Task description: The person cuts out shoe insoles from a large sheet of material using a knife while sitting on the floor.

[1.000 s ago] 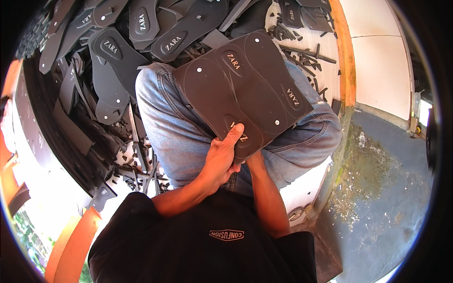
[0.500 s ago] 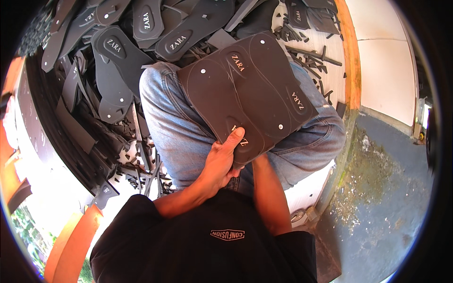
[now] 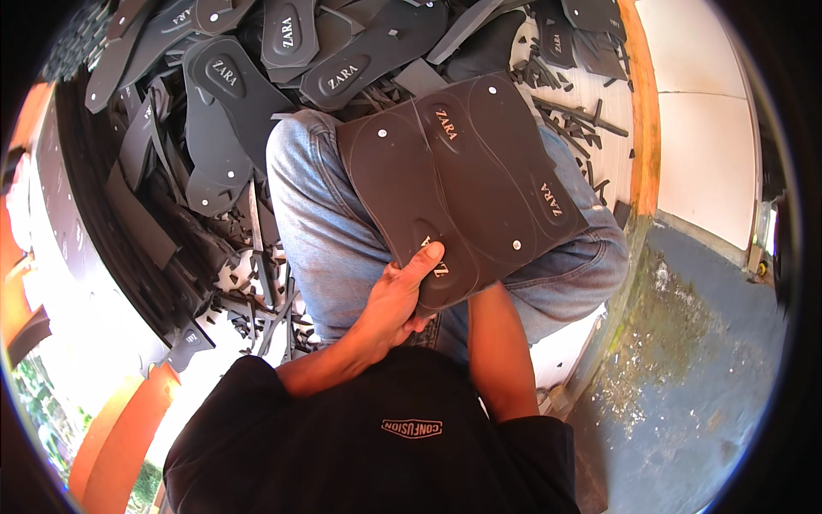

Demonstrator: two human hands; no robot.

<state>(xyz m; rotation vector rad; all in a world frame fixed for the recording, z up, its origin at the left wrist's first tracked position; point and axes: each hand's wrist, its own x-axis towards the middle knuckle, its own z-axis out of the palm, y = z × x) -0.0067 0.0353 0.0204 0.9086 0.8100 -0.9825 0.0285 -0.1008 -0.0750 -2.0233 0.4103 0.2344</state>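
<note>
A dark foam sheet [image 3: 488,180] lies tilted across my lap, marked with curved sole outlines, raised pads with pale lettering and small white dots. A curved line runs through it between the outlines, with a slight step at the far edge. My left hand [image 3: 397,295] grips its near corner, thumb pressed flat on top and fingers underneath. My right forearm [image 3: 503,353] reaches under the sheet's near edge. The sheet hides my right hand, so its fingers and anything in them do not show.
Cut dark soles [image 3: 224,111] lie heaped beyond my knees. A stack of dark sheets [image 3: 103,214] stands at the left. Narrow offcuts [image 3: 582,120] litter the pale floor on both sides. Left of my knee lies a thin blade-like piece [image 3: 256,224]. An orange edge [image 3: 644,111] borders the right.
The whole view has shifted slightly, so most things sit further right. The sheet lies a little lower and its curved line shows more plainly at the far edge. My left hand keeps its grip.
</note>
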